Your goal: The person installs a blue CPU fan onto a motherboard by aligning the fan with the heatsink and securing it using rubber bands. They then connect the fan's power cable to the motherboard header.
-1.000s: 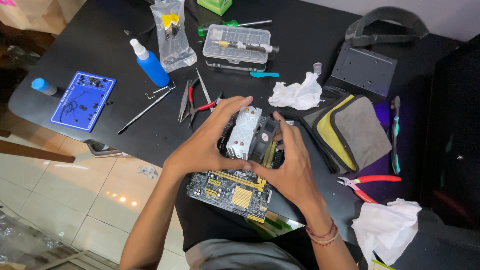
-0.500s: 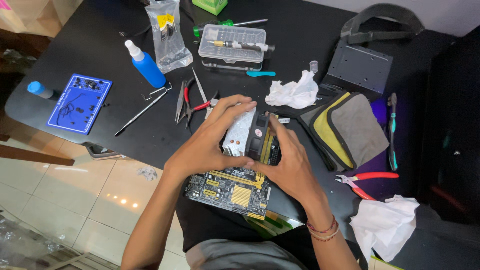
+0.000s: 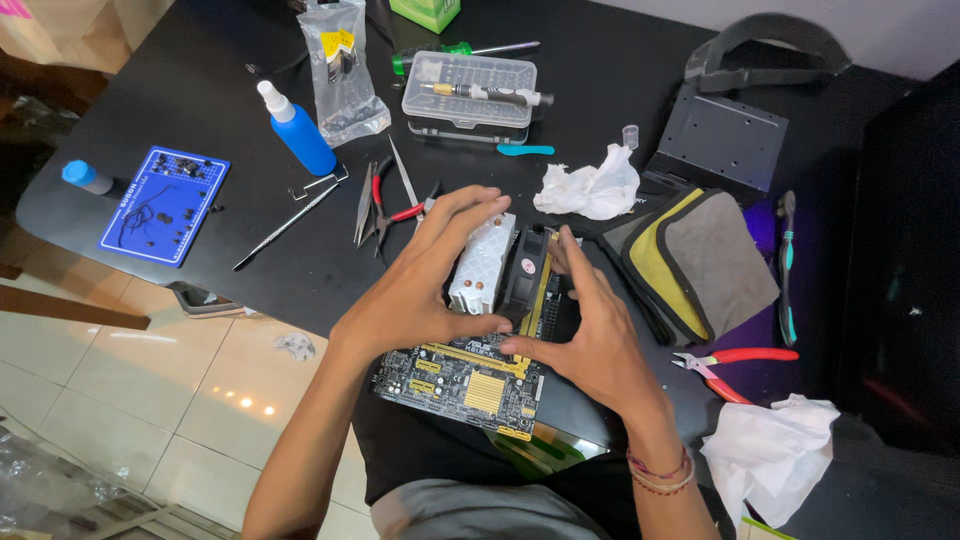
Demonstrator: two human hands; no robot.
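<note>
A green motherboard (image 3: 462,382) with a gold heatsink lies at the near edge of the black table (image 3: 200,100), partly over my lap. On it stands a silver finned cooler (image 3: 482,265) with a black fan (image 3: 527,268) on its right side. My left hand (image 3: 420,290) curls around the cooler's left side, fingers over its top. My right hand (image 3: 590,335) sits against the fan side, with the fingers spread and the thumb under the fan.
Pliers and tweezers (image 3: 385,200), a blue squeeze bottle (image 3: 298,135), a blue screw mat (image 3: 165,205), a clear screwdriver-bit case (image 3: 470,95), crumpled tissues (image 3: 590,185), a yellow-grey pouch (image 3: 695,260), red cutters (image 3: 725,365), a metal bracket (image 3: 720,140).
The cooler has tilted and turned so the black fan shows on its right side. My right hand's fingers have spread off it, and both hands have shifted slightly.
</note>
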